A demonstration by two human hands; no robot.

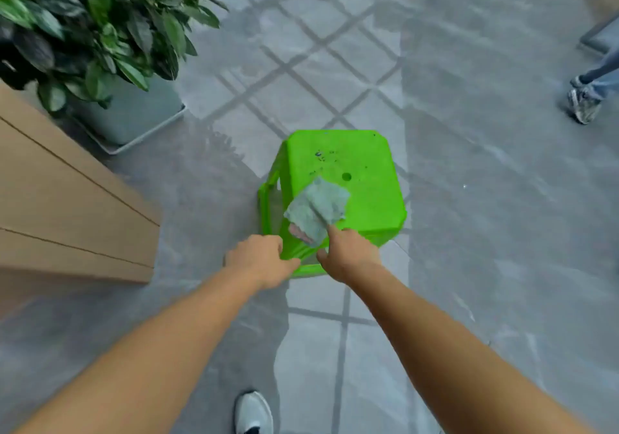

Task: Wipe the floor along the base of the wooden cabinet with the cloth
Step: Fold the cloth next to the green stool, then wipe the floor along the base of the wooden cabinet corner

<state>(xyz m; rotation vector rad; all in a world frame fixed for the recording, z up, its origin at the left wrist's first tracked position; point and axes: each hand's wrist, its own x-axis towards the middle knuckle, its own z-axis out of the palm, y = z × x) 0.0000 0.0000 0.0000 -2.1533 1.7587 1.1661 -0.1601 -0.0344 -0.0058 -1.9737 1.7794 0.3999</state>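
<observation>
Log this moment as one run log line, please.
stage: pre-wipe | cloth: on green stool | right hand: pinching cloth | left hand: on stool edge | wooden cabinet: left, floor unwiped

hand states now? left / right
Left hand: closed on the near edge of the green stool.
Right hand: pinching the cloth lying on the stool.
</observation>
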